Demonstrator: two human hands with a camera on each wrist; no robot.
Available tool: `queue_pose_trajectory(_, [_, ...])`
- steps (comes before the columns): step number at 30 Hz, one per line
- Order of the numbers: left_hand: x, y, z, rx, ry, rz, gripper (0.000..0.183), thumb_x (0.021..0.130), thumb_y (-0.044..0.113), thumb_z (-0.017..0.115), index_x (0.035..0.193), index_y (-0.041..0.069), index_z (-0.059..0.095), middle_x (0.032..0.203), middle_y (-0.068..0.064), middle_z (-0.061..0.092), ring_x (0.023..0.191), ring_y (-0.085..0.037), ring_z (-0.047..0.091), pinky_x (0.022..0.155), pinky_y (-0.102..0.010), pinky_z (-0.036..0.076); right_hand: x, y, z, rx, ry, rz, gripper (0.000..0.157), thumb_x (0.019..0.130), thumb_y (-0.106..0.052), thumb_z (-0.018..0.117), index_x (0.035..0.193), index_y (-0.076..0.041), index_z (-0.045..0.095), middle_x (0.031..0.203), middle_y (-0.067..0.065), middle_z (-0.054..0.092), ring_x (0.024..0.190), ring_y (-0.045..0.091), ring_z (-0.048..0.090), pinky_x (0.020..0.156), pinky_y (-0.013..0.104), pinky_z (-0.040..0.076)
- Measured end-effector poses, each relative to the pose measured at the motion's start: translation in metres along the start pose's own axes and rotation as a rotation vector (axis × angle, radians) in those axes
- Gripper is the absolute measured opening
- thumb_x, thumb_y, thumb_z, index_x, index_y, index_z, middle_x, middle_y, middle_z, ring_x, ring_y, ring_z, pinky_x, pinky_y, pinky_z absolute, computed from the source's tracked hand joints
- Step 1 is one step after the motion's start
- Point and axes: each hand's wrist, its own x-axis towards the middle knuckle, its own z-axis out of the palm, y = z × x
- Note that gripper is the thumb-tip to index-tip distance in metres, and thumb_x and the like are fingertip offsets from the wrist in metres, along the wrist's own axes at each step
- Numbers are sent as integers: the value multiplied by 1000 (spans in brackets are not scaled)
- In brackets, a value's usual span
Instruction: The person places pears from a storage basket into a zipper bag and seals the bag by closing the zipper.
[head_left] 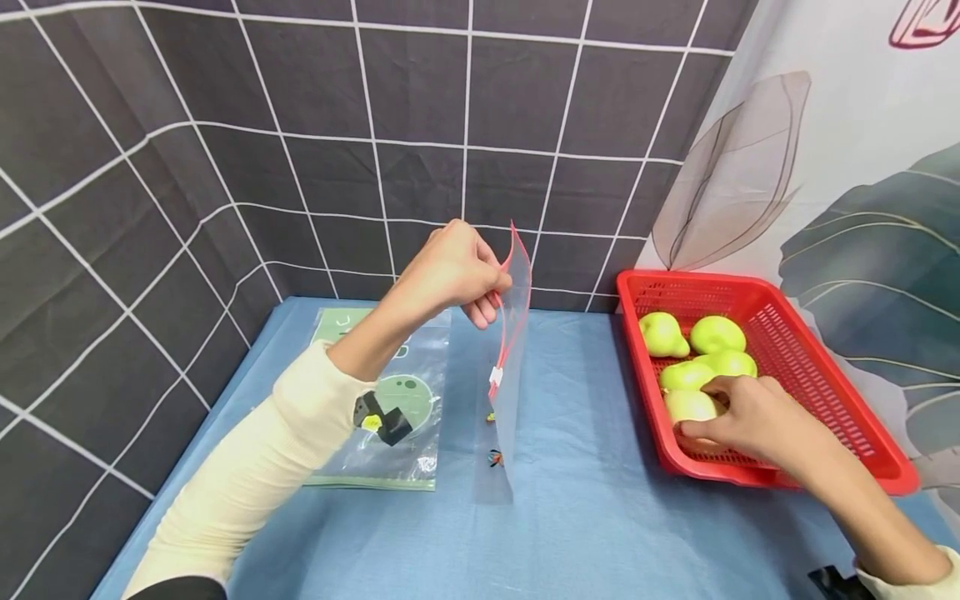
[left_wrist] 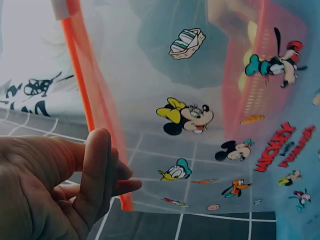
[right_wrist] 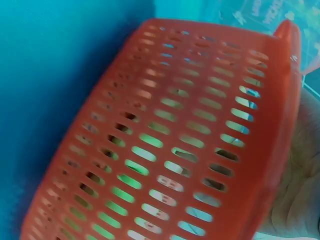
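Observation:
My left hand (head_left: 461,271) pinches the red-trimmed edge of a clear zip bag (head_left: 510,396), which hangs upright over the blue cloth. Its white slider (head_left: 496,377) sits partway down the edge. Cartoon figures print the bag, as the left wrist view shows. My right hand (head_left: 757,417) reaches into a red basket (head_left: 832,392), its thumb and fingers round a pale green pear (head_left: 686,406) near the front. Another pear (head_left: 663,333), yellow-green with a narrow neck, lies farther back among several. In the right wrist view, the slotted basket wall (right_wrist: 165,125) hides most of that hand.
A second clear bag (head_left: 427,454) with green print lies flat on the blue cloth (head_left: 577,533), left of the hanging one. A dark gridded sheet (head_left: 420,100) rises behind and at the left. Leaf-patterned fabric (head_left: 862,250) stands behind the basket.

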Motion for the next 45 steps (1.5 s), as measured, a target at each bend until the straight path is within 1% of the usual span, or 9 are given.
queue_pose_trajectory(12, [6, 7, 10, -70, 15, 19, 28, 103, -1, 64, 80, -4, 81, 67, -12, 76, 49, -16, 72, 65, -37, 72, -1, -13, -42, 5, 175, -44, 83, 87, -52, 93, 134, 13, 72, 106, 28, 80, 92, 37, 72, 67, 34, 55])
queue_pose_trajectory(18, [10, 7, 15, -121, -23, 22, 26, 105, -2, 62, 88, -10, 80, 65, -12, 74, 48, -16, 71, 61, -36, 71, -1, -37, -61, 106, 312, -79, 74, 91, -52, 91, 139, 2, 74, 115, 26, 81, 100, 40, 73, 68, 31, 52])
queue_pose_trajectory(20, [10, 8, 16, -140, -36, 24, 26, 104, -3, 60, 88, -11, 78, 64, -11, 72, 47, -16, 70, 59, -36, 70, -1, -46, -68, 151, 355, -81, 69, 92, -53, 90, 140, -6, 76, 119, 23, 82, 104, 32, 74, 69, 25, 50])
queue_pose_trajectory(26, [11, 13, 21, -207, -73, 33, 28, 105, -5, 57, 84, -11, 74, 64, -9, 68, 46, -15, 67, 54, -34, 68, 1, -76, -86, 294, 515, -123, 57, 89, -48, 95, 138, -24, 80, 120, 4, 85, 92, -18, 63, 74, 8, 45])
queue_pose_trajectory(31, [11, 18, 27, -231, -95, 33, 26, 106, -4, 57, 94, -16, 75, 66, -9, 68, 47, -14, 67, 54, -32, 67, 8, -104, -99, 424, 614, -192, 52, 86, -39, 100, 134, -29, 82, 108, -29, 79, 97, -13, 71, 81, 9, 47])
queue_pose_trajectory(33, [11, 20, 29, -239, -103, 37, 26, 106, -4, 56, 91, -15, 75, 66, -9, 68, 47, -15, 67, 54, -32, 68, 11, -115, -102, 482, 651, -241, 52, 85, -32, 101, 133, -27, 83, 106, -32, 78, 99, -9, 74, 86, 8, 49])
queue_pose_trajectory(37, [12, 24, 33, -252, -119, 55, 31, 107, -3, 56, 81, -10, 73, 65, -10, 68, 47, -15, 67, 55, -34, 69, 17, -134, -102, 580, 711, -365, 51, 83, -16, 102, 131, -17, 84, 107, -26, 81, 99, -3, 78, 95, 7, 56])
queue_pose_trajectory(41, [13, 27, 36, -259, -134, 64, 35, 106, -4, 53, 76, -8, 71, 63, -10, 67, 46, -16, 67, 55, -34, 69, 22, -147, -98, 596, 750, -479, 51, 81, -7, 101, 128, -12, 84, 109, -19, 84, 97, -1, 79, 97, 9, 60])
queue_pose_trajectory(45, [14, 27, 37, -275, -143, 72, 34, 104, -5, 54, 76, -9, 73, 62, -10, 67, 46, -16, 66, 54, -33, 68, 25, -154, -93, 581, 740, -497, 49, 81, -9, 101, 127, -12, 84, 112, -9, 86, 97, -3, 79, 95, 9, 61])
